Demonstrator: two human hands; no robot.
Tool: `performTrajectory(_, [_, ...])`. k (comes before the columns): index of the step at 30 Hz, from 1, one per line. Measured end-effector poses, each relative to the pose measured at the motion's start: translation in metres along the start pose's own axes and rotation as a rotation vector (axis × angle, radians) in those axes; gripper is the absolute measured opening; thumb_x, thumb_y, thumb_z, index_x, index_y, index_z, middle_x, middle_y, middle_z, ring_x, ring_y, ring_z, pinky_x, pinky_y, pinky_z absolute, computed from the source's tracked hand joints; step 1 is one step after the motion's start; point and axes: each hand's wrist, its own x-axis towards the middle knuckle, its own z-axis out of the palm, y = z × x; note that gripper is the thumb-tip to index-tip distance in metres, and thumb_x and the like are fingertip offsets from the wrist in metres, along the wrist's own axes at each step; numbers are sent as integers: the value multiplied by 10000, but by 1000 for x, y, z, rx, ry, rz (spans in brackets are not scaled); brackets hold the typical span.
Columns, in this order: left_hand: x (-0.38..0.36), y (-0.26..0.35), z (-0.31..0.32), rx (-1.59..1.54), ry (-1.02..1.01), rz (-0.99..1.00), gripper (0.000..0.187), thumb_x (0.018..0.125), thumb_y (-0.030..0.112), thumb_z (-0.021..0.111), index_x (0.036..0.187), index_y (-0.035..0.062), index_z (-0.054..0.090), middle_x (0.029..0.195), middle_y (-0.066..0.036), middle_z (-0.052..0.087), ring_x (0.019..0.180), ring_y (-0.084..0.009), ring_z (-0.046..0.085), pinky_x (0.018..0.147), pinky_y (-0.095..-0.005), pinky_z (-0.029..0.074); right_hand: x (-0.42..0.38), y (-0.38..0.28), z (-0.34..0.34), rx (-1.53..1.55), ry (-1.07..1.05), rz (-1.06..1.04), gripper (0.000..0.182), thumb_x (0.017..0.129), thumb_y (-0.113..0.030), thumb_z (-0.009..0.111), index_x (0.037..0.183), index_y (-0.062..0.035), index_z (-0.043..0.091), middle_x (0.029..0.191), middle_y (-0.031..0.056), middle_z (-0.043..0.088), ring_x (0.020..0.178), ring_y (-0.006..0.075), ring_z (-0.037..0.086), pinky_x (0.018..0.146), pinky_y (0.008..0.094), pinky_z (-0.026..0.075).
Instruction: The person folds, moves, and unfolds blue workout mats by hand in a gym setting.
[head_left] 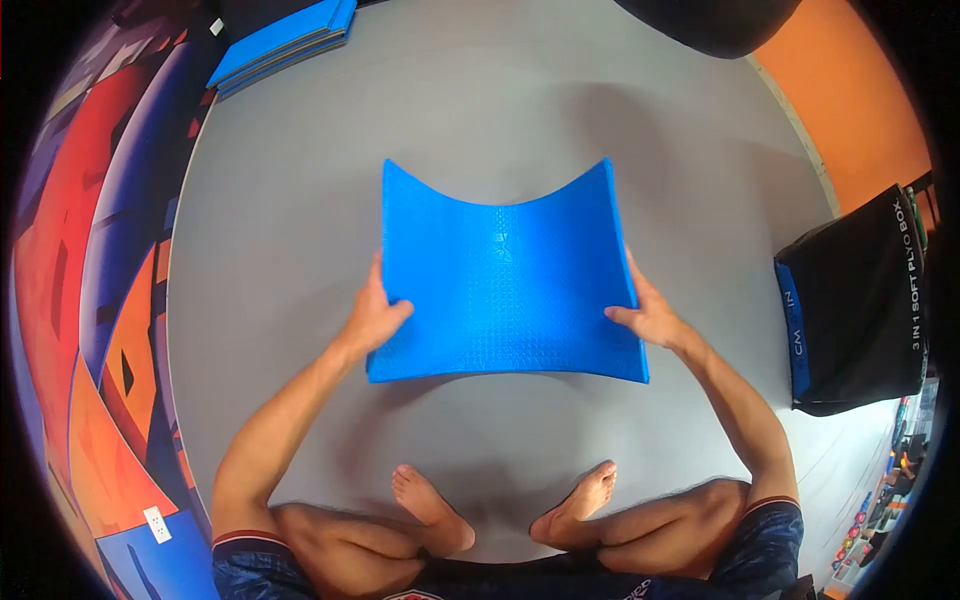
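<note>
A blue textured mat (505, 290) is held up above the grey floor, bent so that its middle sags and its left and right sides curve up. My left hand (380, 312) grips its left edge, thumb on the upper face and the other fingers mostly hidden behind it. On the right edge, my right hand (648, 308) holds on in the same way, thumb over the upper face.
Grey floor (480, 110) lies around my bare feet. Stacked blue mats (285, 42) are at the top left. A black soft plyo box (855, 300) stands at right, and a dark rounded object (715, 20) is at the top. A painted wall (75, 230) runs along the left.
</note>
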Motion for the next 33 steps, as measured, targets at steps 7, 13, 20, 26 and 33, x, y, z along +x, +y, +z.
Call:
performTrajectory(7, [-48, 98, 42, 277, -62, 80, 925, 786, 28, 544, 1496, -124, -30, 1305, -391, 465, 997, -475, 621, 854, -473, 521, -14, -78, 52, -379, -43, -251, 1042, 754, 110, 549, 1567, -119, -60, 1565, 322, 139, 1321, 492, 407, 1043, 474, 461])
performTrajectory(13, [-46, 147, 24, 321, -24, 147, 1000, 810, 39, 565, 1486, -89, -161, 1249, -371, 507, 949, -431, 630, 829, -452, 517, -12, -124, 30, -484, 11, -363, 1081, 696, 122, 548, 1567, -106, -48, 1565, 318, 145, 1159, 521, 529, 930, 481, 536])
performTrajectory(20, [-89, 254, -18, 290, 51, 214, 990, 779, 2, 574, 1489, -107, -108, 1258, -385, 467, 930, -488, 628, 820, -509, 528, -65, -233, -34, -485, -31, -335, 1045, 715, 134, 562, 1568, -93, 2, 1544, 359, 137, 1329, 536, 363, 979, 494, 509])
performTrajectory(26, [-137, 377, -106, 257, 11, 140, 970, 774, -7, 561, 1506, -85, -71, 1320, -395, 446, 1018, -507, 609, 853, -493, 528, -126, -370, -71, -432, 44, -319, 1010, 720, 143, 564, 1570, -102, 77, 1548, 331, 183, 1337, 546, 353, 988, 526, 492])
performTrajectory(33, [-221, 455, -228, 14, 152, 37, 897, 786, -5, 529, 1540, -27, 45, 1389, -357, 441, 1205, -477, 539, 987, -469, 467, -194, -537, -103, -346, 69, -301, 911, 727, 142, 502, 1552, -66, 176, 1533, 312, 254, 1336, 503, 385, 1069, 488, 424])
